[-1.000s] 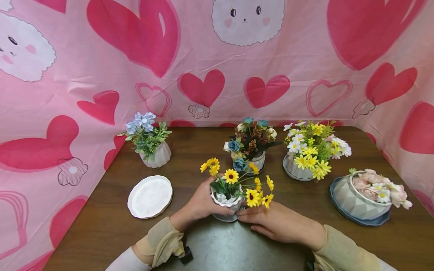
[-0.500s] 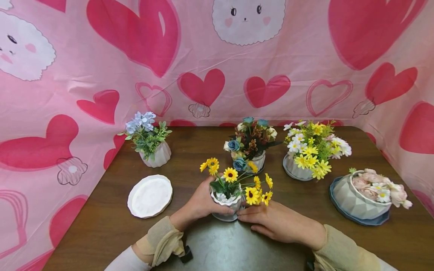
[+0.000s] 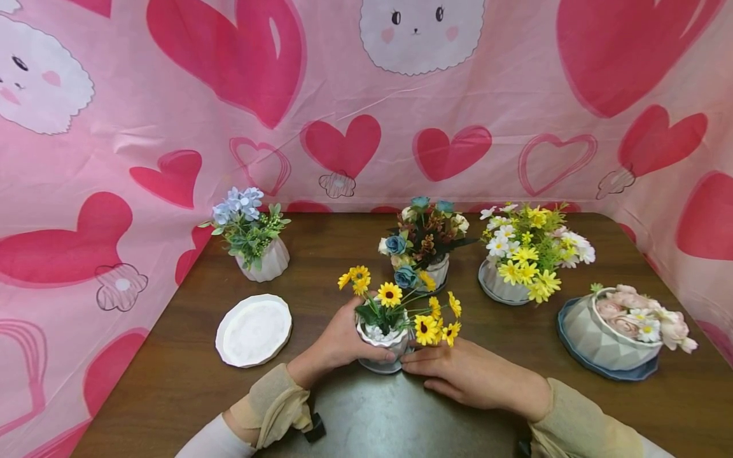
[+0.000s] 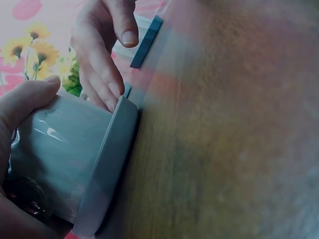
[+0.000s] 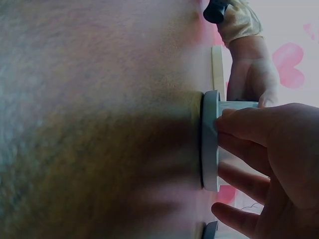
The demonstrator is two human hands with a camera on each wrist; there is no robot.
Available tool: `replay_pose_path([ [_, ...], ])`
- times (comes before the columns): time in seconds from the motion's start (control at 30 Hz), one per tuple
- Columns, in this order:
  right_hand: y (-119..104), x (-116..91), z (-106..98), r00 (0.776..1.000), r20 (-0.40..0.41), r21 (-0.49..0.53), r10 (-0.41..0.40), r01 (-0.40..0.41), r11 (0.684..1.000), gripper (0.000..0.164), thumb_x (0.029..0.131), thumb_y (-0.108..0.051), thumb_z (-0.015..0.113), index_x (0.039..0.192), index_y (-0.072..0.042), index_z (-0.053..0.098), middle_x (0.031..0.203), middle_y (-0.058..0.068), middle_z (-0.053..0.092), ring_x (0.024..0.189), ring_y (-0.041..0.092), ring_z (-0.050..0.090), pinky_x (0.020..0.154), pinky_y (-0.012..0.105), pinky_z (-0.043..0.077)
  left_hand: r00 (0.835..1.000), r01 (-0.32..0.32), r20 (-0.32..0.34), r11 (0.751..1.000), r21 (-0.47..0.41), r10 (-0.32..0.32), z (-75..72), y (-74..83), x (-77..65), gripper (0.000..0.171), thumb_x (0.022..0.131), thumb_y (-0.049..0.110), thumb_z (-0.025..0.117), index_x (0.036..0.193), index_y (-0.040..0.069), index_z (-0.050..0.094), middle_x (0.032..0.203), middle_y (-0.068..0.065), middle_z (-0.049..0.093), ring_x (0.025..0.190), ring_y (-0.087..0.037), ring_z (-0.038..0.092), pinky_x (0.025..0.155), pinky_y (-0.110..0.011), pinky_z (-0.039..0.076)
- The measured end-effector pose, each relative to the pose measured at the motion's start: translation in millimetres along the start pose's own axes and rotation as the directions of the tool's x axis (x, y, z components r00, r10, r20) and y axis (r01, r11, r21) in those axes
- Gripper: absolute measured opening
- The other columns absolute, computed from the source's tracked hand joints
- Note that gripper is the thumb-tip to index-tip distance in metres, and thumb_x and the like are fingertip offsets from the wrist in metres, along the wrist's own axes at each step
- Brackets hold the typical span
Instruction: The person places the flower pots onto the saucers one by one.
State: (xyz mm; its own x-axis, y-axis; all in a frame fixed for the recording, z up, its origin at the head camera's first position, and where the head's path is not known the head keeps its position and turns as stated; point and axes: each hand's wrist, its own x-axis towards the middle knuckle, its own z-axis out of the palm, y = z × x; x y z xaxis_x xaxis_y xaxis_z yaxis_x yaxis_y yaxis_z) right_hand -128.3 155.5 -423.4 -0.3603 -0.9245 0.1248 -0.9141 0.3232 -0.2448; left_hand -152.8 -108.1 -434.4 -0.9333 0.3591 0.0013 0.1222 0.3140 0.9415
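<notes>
Yellow-flower pot [image 4: 65, 144] is grasped at its side by the left hand [image 3: 343, 340], thumb wrapped round the front. Nothing is clasped by the right hand [image 3: 458, 372]; its extended fingers are laid against the grey saucer [image 4: 107, 174] and the pot's base. Pot is at the near middle of the wooden table [image 3: 321, 245], upright, and seems fully seated within the saucer rim in both wrist views. Far side of the base is hidden.

Farther out, behind: teal-rose pot [image 3: 438, 275], stood on a dark saucer, partly covered by yellow blooms. To its right, daisy pot [image 3: 500, 278], saucered. Far right, faceted pot [image 3: 609, 337], set on a blue saucer [image 3: 630, 374]. Left: white saucer [image 3: 254, 332], bare, with blue-flower pot [image 3: 266, 263] placed behind it, apart, no saucer seen under it.

Progress, judged: three pots on saucers done; handled one practically done, perhaps being straightened. Blue-flower pot and white saucer left unpaired.
</notes>
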Motion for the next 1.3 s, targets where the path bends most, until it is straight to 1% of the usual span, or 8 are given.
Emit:
replay_pose_path([
  [0.17, 0.3, 0.1, -0.3, 1.000, 0.018, 0.009, 0.018, -0.018, 1.000, 0.037, 0.098, -0.025, 0.061, 0.135, -0.021, 0.060, 0.136, -0.012, 0.062, 0.128, 0.010, 0.057, 0.101, 0.039, 0.051, 1.000, -0.010, 0.011, 1.000, -0.005, 0.010, 0.1, 0.5, 0.1, 0.097, 0.056, 0.014, 0.096, 0.140, 0.007, 0.048, 0.130, -0.005, 0.064, 0.117, -0.016, 0.061, 0.101, -0.020, 0.044],
  [0.33, 0.2, -0.5, 0.4, 1.000, -0.001, -0.009, 0.002, -0.002, 1.000, 0.037, 0.098, -0.025, 0.062, 0.135, -0.020, 0.061, 0.135, -0.011, 0.062, 0.127, 0.012, 0.058, 0.100, 0.039, 0.051, 1.000, -0.025, 0.015, 1.000, -0.003, 0.025, -0.3, 0.2, -0.4, 0.097, 0.057, 0.014, 0.096, 0.140, 0.007, 0.047, 0.129, -0.005, 0.064, 0.117, -0.017, 0.061, 0.101, -0.021, 0.044],
  [0.5, -0.2, -1.3, 0.3, 1.000, -0.025, -0.018, -0.019, 0.019, 1.000, 0.038, 0.097, -0.023, 0.063, 0.134, -0.019, 0.061, 0.135, -0.009, 0.063, 0.126, 0.014, 0.059, 0.100, 0.039, 0.051, 0.999, -0.023, 0.023, 1.000, -0.016, 0.023, -0.3, -0.2, -0.2, 0.096, 0.057, 0.013, 0.096, 0.140, 0.007, 0.047, 0.129, -0.005, 0.064, 0.117, -0.017, 0.061, 0.101, -0.020, 0.044],
  [0.77, -0.1, -1.8, 0.7, 0.999, -0.028, -0.015, -0.020, 0.020, 1.000, 0.038, 0.097, -0.024, 0.063, 0.135, -0.019, 0.060, 0.136, -0.009, 0.062, 0.126, 0.014, 0.059, 0.099, 0.040, 0.051, 0.999, -0.016, 0.032, 0.999, -0.037, 0.017, -0.2, 1.4, -1.0, 0.098, 0.057, 0.011, 0.095, 0.141, 0.007, 0.045, 0.130, -0.006, 0.064, 0.118, -0.017, 0.060, 0.102, -0.020, 0.043],
  [0.87, 0.5, -1.9, 1.4, 0.999, -0.033, -0.013, -0.022, 0.022, 1.000, 0.039, 0.097, -0.024, 0.063, 0.135, -0.019, 0.060, 0.136, -0.009, 0.062, 0.126, 0.014, 0.059, 0.099, 0.039, 0.052, 0.999, -0.024, 0.032, 0.999, -0.042, 0.025, -0.4, 1.8, -1.4, 0.098, 0.058, 0.010, 0.095, 0.142, 0.005, 0.045, 0.131, -0.007, 0.063, 0.118, -0.018, 0.060, 0.102, -0.021, 0.043],
  [1.07, 0.9, -2.0, 1.5, 0.999, -0.035, -0.013, -0.024, 0.023, 1.000, 0.039, 0.096, -0.025, 0.064, 0.135, -0.019, 0.060, 0.136, -0.009, 0.062, 0.126, 0.014, 0.059, 0.099, 0.038, 0.052, 0.999, -0.015, 0.034, 0.999, -0.049, 0.017, -1.1, 0.9, -2.1, 0.099, 0.056, 0.009, 0.096, 0.141, 0.006, 0.045, 0.130, -0.006, 0.064, 0.118, -0.017, 0.060, 0.102, -0.019, 0.042],
  [1.2, 0.8, -2.3, 0.2, 0.999, -0.035, -0.010, -0.019, 0.018, 1.000, 0.039, 0.096, -0.025, 0.064, 0.135, -0.019, 0.061, 0.136, -0.009, 0.062, 0.125, 0.012, 0.059, 0.098, 0.038, 0.052, 0.999, -0.024, 0.038, 0.999, -0.044, 0.025, -1.7, 0.2, -1.8, 0.099, 0.057, 0.009, 0.096, 0.142, 0.006, 0.045, 0.131, -0.007, 0.063, 0.119, -0.018, 0.060, 0.102, -0.019, 0.042],
  [1.3, 0.9, -2.7, -0.9, 0.999, -0.038, -0.008, -0.012, 0.012, 1.000, 0.039, 0.096, -0.025, 0.064, 0.135, -0.019, 0.061, 0.135, -0.009, 0.063, 0.124, 0.011, 0.060, 0.097, 0.037, 0.053, 0.999, -0.019, 0.044, 0.999, -0.048, 0.021, -3.3, 0.2, -2.0, 0.100, 0.057, 0.011, 0.096, 0.142, 0.008, 0.044, 0.132, -0.006, 0.062, 0.119, -0.017, 0.059, 0.102, -0.019, 0.042],
])
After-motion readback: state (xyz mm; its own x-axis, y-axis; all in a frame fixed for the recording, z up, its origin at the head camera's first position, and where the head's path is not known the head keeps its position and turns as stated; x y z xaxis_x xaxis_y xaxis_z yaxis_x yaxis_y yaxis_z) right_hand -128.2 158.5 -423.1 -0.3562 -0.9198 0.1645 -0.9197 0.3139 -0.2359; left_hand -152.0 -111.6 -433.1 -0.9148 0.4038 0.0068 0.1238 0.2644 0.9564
